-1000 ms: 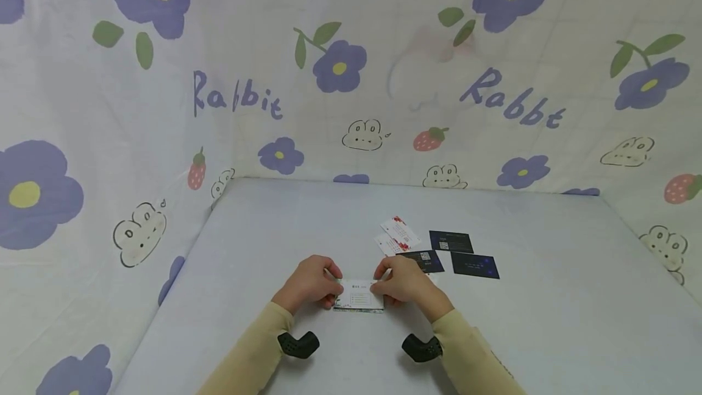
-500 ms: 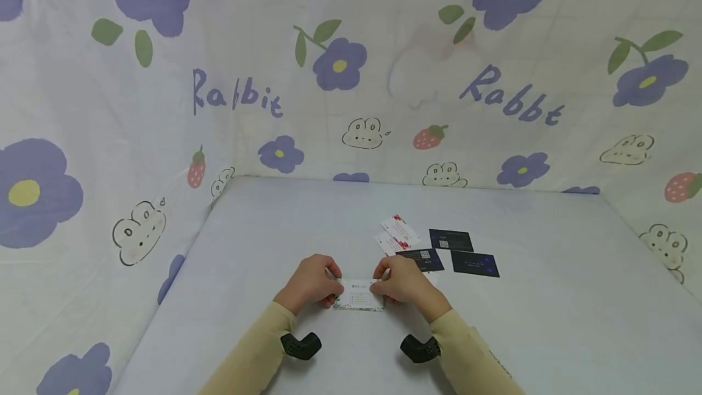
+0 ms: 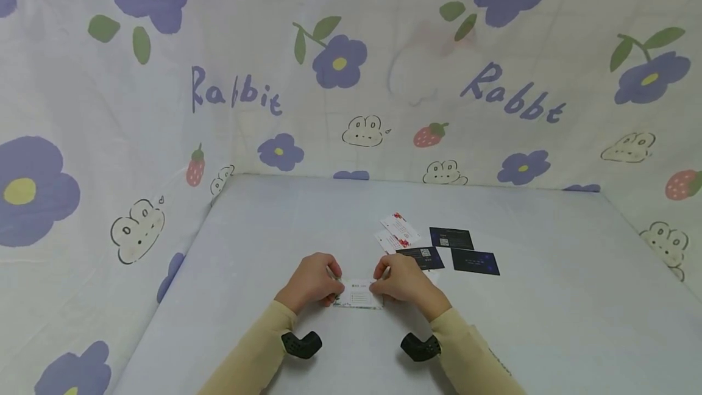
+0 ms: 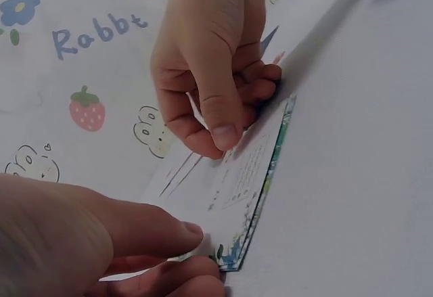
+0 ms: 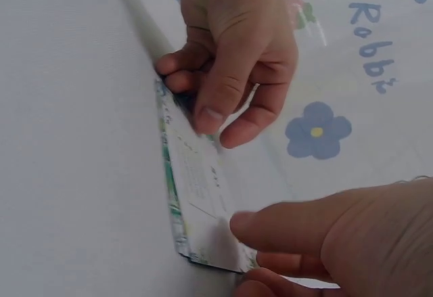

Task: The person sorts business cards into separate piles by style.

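card stack (image 3: pixel 359 297): we have it between the left hand (image 3: pixel 312 280) and the right hand (image 3: pixel 404 282), low over or on the tabletop (image 3: pixel 274 218), we cannot tell which
long axis: it runs across, from hand to hand
left end: pinched by the left hand, thumb on top
right end: pinched likewise by the right hand, so neither is nearer
wrist views: they show us green-patterned edges under the top card
head view: it shows us black cards (image 3: pixel 476 262) spread beyond the right hand

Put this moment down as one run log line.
left hand: holds card stack, left end; right hand: holds its right end; dark cards: lying beyond right hand
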The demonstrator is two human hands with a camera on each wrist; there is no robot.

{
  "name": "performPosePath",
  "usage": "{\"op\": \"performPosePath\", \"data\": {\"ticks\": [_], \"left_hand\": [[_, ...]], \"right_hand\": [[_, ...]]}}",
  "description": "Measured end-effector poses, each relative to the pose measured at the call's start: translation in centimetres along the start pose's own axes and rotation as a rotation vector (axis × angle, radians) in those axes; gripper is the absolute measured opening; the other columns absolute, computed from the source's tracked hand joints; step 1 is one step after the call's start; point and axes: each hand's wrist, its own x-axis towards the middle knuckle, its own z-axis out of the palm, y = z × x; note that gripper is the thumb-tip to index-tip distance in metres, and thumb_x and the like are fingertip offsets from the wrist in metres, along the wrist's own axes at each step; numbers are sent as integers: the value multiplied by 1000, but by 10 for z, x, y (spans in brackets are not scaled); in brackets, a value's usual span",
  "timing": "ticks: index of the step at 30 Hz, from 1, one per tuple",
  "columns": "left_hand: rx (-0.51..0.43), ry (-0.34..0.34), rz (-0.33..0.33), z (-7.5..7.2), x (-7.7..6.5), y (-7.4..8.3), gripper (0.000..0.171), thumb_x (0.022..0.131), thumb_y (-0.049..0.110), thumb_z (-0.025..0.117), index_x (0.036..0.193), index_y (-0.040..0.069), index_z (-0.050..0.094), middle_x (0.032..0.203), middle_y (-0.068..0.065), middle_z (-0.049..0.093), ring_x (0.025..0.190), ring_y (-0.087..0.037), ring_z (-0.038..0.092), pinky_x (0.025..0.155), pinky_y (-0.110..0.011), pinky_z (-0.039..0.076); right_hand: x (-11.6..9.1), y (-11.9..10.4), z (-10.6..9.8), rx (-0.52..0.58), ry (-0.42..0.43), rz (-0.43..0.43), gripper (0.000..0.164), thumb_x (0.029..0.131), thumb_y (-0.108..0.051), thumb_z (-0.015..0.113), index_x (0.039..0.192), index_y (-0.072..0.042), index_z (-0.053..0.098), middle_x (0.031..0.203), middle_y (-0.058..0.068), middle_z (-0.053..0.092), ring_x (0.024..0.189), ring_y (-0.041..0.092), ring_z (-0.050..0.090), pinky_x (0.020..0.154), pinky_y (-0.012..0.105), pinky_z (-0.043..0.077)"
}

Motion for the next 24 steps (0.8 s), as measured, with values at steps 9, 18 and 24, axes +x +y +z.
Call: {"op": "performPosePath", "data": {"ticks": [9,18,24], "left_hand": [[-275,112,-31,-29,8,2,25,94,17,71,115,5,64,84,-15,69,56,-14,67,57,-29,60],[-491,207,-55,-66,2,3,30,100,20,65,125,4,62,100,-19,71,62,-14,69,64,-29,63],[-519,223,-52,-76,1,-3,31,101,21,62,126,3,61,98,-14,70,64,-14,70,65,-29,63]], "right_hand": [[3,9,-40,265,-25,49,25,95,-23,71,111,-5,66,75,7,65,60,16,60,56,27,55],[-7,26,-90,474,32,51,48,102,-25,60,140,3,50,103,19,71,70,14,68,70,29,62],[-14,41,-111,549,69,68,55,103,-27,59,147,3,43,96,7,71,71,11,69,71,26,62]]}}
